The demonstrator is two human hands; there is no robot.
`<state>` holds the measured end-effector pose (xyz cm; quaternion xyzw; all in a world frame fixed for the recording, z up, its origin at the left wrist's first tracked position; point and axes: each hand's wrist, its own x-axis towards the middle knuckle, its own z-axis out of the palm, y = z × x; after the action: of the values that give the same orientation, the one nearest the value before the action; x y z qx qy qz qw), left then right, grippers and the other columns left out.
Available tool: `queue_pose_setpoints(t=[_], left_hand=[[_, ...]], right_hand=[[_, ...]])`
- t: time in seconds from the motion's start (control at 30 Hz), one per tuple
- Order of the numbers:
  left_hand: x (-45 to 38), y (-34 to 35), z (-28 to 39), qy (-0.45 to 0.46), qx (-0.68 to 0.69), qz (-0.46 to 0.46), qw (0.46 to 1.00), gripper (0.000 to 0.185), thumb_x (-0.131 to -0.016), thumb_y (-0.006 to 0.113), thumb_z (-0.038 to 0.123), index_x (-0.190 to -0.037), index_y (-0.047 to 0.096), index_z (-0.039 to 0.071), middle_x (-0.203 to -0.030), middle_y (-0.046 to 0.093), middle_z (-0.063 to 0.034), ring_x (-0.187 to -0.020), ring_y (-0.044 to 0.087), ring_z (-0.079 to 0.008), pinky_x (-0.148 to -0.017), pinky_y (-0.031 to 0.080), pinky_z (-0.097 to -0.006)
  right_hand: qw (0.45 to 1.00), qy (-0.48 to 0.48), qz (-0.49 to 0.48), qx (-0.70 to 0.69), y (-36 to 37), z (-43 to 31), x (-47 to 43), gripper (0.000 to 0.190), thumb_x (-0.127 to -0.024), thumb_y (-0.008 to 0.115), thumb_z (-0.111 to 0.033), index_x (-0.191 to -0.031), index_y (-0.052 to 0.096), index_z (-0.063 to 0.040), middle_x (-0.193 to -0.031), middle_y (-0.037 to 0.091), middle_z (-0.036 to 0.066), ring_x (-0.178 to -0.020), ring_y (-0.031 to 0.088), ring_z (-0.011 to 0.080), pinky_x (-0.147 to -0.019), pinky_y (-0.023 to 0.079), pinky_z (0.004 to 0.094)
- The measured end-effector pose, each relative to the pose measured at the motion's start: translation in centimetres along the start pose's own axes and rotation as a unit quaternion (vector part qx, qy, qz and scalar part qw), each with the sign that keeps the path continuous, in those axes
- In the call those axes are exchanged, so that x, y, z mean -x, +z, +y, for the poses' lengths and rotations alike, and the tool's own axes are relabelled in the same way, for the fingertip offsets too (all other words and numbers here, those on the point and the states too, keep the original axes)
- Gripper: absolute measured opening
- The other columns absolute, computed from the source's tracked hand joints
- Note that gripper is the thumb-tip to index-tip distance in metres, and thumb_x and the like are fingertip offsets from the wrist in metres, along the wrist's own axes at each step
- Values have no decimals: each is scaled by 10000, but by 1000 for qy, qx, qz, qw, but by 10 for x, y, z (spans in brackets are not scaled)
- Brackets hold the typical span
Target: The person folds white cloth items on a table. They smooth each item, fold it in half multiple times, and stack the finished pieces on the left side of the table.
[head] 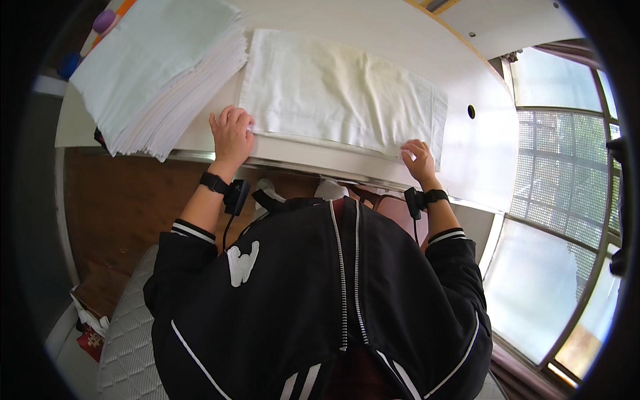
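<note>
A white rectangular cloth [335,92] lies on the white table, its layers showing along the near edge and wrinkles across its right half. My left hand [233,134] is at the cloth's near left corner, fingers curled and pinching the edge. At the near edge towards the right corner, my right hand [419,159] has thumb and fingers bent together on the fabric. A thick stack of folded white cloths [160,65] stands left of the single cloth, its layered edges facing right and towards me.
The white tabletop [480,150] has a round hole [471,111] at the right. A purple round object [104,21] and a blue one [69,65] sit beyond the stack. Wristbands with cabled black devices are on both my wrists. Windows stand at the right.
</note>
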<state>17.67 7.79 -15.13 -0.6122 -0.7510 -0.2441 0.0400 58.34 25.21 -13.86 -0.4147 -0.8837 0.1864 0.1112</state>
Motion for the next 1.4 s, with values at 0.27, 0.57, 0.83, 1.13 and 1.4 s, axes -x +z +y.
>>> queue_pose_setpoints(t=[0.27, 0.57, 0.83, 1.13, 1.4], left_hand=[[-48, 50, 132, 228, 116, -154, 954, 386, -664, 582, 97, -1048, 542, 84, -1141, 491, -77, -1109, 423, -284, -916, 355, -385], [-62, 105, 236, 221, 54, -261, 938, 344, -631, 650, 155, -964, 569, 121, -982, 504, -29, -941, 476, -225, -766, 409, -351], [-70, 125, 278, 226, 78, -258, 936, 131, -688, 585, 127, -811, 557, 92, -832, 525, -44, -834, 515, -233, -679, 447, -341], [-72, 131, 288, 214, 165, -266, 925, 134, -704, 579, 91, -829, 534, 77, -882, 528, -49, -835, 521, -245, -693, 455, -342], [-71, 134, 297, 211, 116, -256, 936, 230, -654, 600, 78, -880, 560, 97, -862, 532, -38, -831, 523, -231, -687, 451, -342]], right_hand=[[996, -85, 17, -8, -18, 55, -7, 101, -703, 620, -106, -801, 640, -94, -912, 589, 52, -871, 533, 269, -737, 453, 362], [993, -86, -2, -81, -46, 138, -1, 89, -714, 603, -102, -793, 642, -91, -851, 603, 62, -813, 550, 279, -709, 458, 373], [991, 67, 105, -49, -44, 182, -68, 173, -749, 594, -200, -885, 640, -103, -904, 615, 65, -864, 566, 268, -759, 440, 386], [969, 244, -5, -36, -40, 179, -117, 270, -770, 596, -335, -926, 580, -115, -966, 624, 46, -902, 578, 228, -817, 354, 392], [959, 239, 114, -104, -27, 182, -121, 155, -756, 592, -199, -878, 523, -133, -783, 600, 16, -805, 580, 224, -781, 355, 392]])
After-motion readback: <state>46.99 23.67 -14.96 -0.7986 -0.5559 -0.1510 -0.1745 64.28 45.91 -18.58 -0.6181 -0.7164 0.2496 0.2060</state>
